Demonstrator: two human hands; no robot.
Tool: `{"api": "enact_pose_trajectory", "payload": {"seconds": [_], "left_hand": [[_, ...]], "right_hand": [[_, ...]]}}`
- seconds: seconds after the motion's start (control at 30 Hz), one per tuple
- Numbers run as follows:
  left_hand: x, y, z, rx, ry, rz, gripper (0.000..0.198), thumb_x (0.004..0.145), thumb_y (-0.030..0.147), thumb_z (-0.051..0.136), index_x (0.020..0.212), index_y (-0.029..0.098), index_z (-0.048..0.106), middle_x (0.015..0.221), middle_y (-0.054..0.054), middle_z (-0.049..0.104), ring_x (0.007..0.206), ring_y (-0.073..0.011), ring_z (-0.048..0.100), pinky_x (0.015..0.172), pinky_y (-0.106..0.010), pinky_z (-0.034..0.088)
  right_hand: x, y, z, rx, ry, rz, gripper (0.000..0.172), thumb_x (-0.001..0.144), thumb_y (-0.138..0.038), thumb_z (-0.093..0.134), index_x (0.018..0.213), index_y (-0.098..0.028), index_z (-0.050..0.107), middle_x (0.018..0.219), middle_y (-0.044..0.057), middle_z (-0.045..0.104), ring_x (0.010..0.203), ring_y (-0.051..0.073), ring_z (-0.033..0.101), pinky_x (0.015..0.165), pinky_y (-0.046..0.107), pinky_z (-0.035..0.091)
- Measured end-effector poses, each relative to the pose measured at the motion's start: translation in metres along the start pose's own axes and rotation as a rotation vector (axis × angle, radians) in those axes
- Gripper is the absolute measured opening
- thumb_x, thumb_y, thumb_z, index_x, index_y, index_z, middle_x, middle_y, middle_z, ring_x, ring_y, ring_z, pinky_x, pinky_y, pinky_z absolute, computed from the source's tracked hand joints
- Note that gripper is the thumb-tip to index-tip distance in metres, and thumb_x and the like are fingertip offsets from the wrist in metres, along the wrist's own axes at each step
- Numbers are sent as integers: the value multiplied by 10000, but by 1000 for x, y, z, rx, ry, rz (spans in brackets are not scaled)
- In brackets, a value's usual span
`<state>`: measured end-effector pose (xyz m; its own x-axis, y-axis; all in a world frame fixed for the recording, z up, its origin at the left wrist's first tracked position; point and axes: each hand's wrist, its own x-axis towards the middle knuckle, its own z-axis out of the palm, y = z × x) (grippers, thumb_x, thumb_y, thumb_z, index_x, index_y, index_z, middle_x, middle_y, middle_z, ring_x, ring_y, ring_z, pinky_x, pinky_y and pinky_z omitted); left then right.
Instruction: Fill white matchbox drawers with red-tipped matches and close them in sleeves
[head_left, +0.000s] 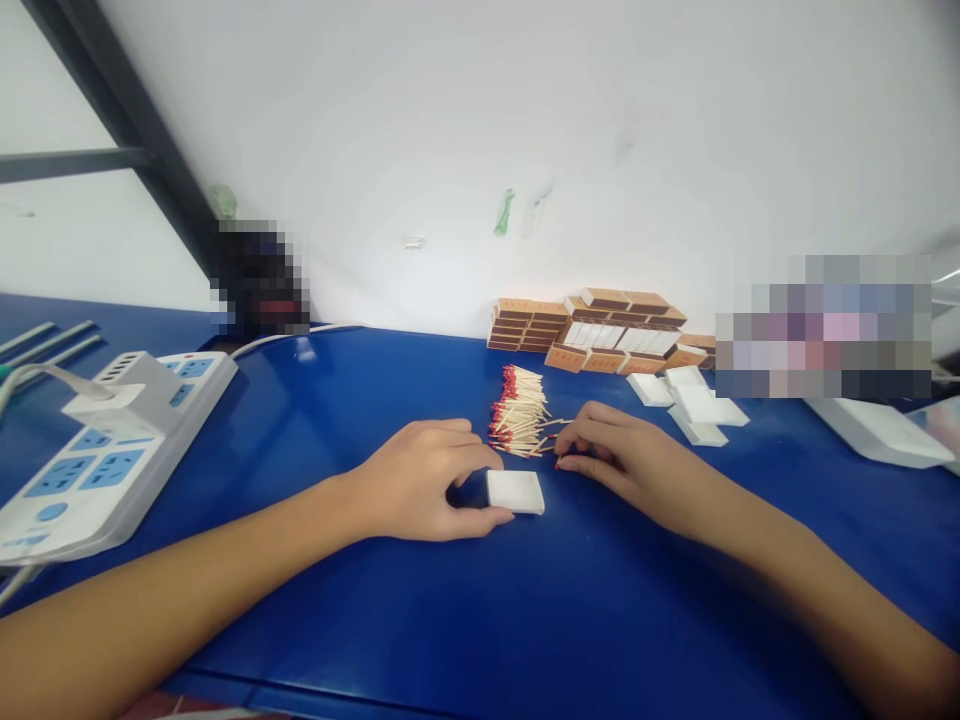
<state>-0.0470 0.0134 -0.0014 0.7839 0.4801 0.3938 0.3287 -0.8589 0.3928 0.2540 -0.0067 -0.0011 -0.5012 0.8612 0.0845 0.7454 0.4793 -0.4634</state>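
A small white matchbox tray [515, 492] lies flat on the blue table, its left end between the thumb and fingers of my left hand [435, 485]. Beyond it is a pile of red-tipped wooden matches [519, 412], most of them lying roughly side by side. My right hand [611, 450] is at the right edge of this pile, fingertips pinched together low over the table. A red match head [558, 463] pokes out at those fingertips; how many matches they hold is hidden. A few loose matches stick out from the pile toward that hand.
Stacked brown matchboxes [622, 325] stand against the wall behind the pile. Several white trays [697, 400] lie in a heap at right, near a larger white box [877, 430]. A power strip [120, 460] with a plugged-in adapter sits at left.
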Motion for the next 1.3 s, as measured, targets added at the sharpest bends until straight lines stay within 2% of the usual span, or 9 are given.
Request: {"api": "enact_pose_trajectory", "payload": {"seconds": [0.17,0.33,0.43,0.53,0.67,0.83,0.97,1.1,1.3], "left_hand": [[1,1,0,-1,-6,7,301,878,428,779,1018,163,758,706,14,644,683,-147,560,641,-286,428],[3,2,5,25,0,-39,323,886,471,782,998,170,760,704,12,637,682,-149,556,639,-285,418],[2,4,7,21,14,-25,354,888,503,780,1000,168,756,706,14,644,681,-149,550,621,-286,403],[1,3,6,40,21,-3,362,899,504,772,1026,165,756,727,8,657,680,-149,553,626,-292,408],[-1,0,3,83,-9,-7,362,917,507,749,1037,165,757,747,-7,665,690,-155,567,660,-299,439],[-1,-2,4,89,-30,-4,357,929,510,731,1038,171,754,749,-8,670,692,-155,573,666,-296,450],[-1,-3,4,78,-9,-16,356,925,504,736,1048,171,753,742,-7,663,691,-154,573,647,-290,446],[0,-2,3,75,2,-33,330,920,488,744,1020,174,755,725,-2,649,697,-158,577,638,-291,444],[1,0,4,55,29,-14,310,923,461,750,1030,170,743,704,7,647,682,-154,565,632,-293,436]], "right_hand": [[2,-6,-2,-23,5,23,208,1078,-344,497,943,-239,617,957,37,588,809,181,589,723,333,500],[2,-43,10,31,163,-26,157,1073,-328,527,968,-235,596,952,29,611,781,165,583,694,304,483],[3,-61,20,27,163,-98,100,1052,-251,561,971,-232,617,948,25,633,807,163,602,719,300,483],[4,-56,19,8,155,-108,121,1038,-228,571,935,-231,635,883,15,630,770,157,593,694,296,470],[6,-23,5,-45,225,-27,141,1038,-339,586,1000,-245,684,856,18,610,706,158,554,639,304,451],[7,1,2,-38,102,24,184,1036,-406,584,1014,-248,676,942,35,604,766,166,582,687,316,494],[8,-6,2,-44,74,41,192,1055,-321,523,925,-231,633,916,41,614,751,170,587,681,323,498],[5,-26,2,-31,178,6,182,1062,-353,531,940,-240,606,918,52,636,736,176,576,654,317,487],[0,-59,19,24,133,-150,91,1053,-250,556,989,-243,620,956,42,655,818,171,615,724,307,499]]}}
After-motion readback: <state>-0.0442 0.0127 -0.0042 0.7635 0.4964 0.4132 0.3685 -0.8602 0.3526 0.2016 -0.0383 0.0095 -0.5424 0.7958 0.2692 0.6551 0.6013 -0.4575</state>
